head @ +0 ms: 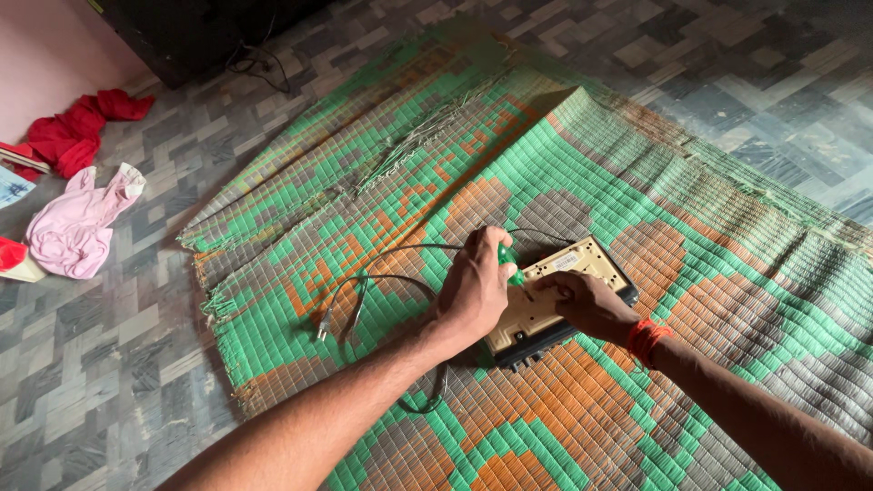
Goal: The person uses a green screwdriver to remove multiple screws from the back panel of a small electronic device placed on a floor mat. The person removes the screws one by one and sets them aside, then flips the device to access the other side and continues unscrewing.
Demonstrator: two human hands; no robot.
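Observation:
A flat beige appliance with a black edge (582,265) lies upside down on a green and orange woven mat (582,173). My left hand (475,289) is closed around a green-handled screwdriver (509,265), its tip down on the appliance's underside. My right hand (587,305) rests on the beige panel, fingers bent, holding the appliance steady beside the screwdriver. An orange thread band (647,340) circles my right wrist. The appliance's black power cord (382,277) loops left across the mat to a plug (322,333).
The mat lies on a grey patterned tile floor (100,364), one corner folded over. Pink cloth (77,227) and red cloth (77,132) lie at the left by a pink wall. A dark cabinet (195,32) with cables stands at the top left.

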